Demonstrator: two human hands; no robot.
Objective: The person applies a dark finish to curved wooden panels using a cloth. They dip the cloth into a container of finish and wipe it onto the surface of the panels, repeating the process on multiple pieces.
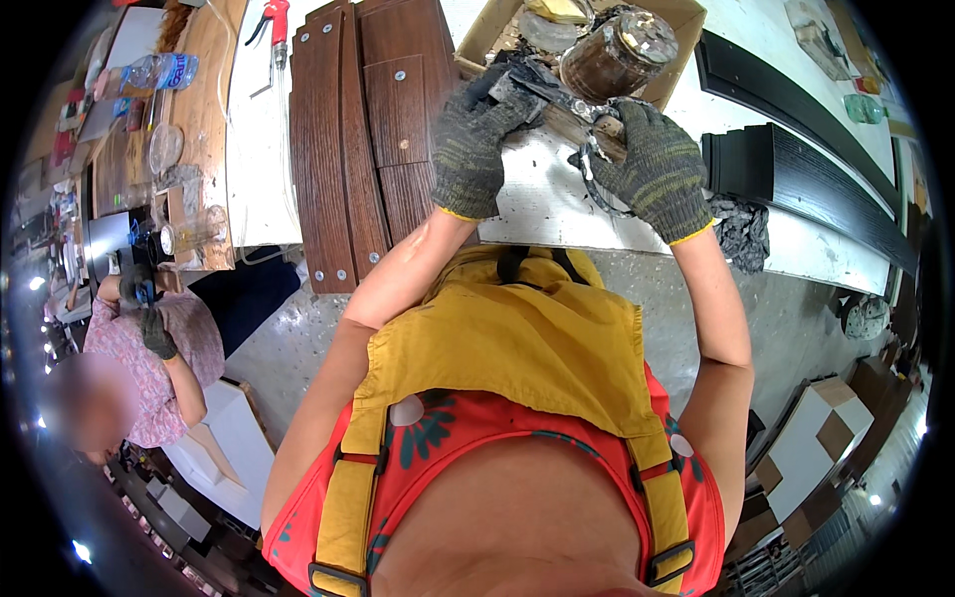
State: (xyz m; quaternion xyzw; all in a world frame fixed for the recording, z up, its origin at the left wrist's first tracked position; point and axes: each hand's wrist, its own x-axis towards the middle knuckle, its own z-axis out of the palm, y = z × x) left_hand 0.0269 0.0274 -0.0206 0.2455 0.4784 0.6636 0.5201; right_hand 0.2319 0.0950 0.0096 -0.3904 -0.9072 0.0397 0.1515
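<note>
Both my hands wear dark grey-green knitted gloves with yellow cuffs. Closed around a blackened, smudged piece (517, 99) is my left hand (468, 149), above the front edge of the white tabletop. My right hand (655, 164) grips a brownish, stained object (609, 137) whose kind I cannot make out. A thin dark loop (595, 187) hangs below its fingers. Just beyond the hands, a stained glass jar (615, 58) with a brown body leans in a cardboard box (686, 22), among dirty scraps and a yellowish container.
Dark brown wooden panels (333, 139) lie to the left, beside a red air gun (274, 22). Black wooden pieces (826, 184) lie to the right, near a crumpled black rag (741, 234). At far left, a co-worker (159, 348) in gloves works by a wooden bench (214, 119).
</note>
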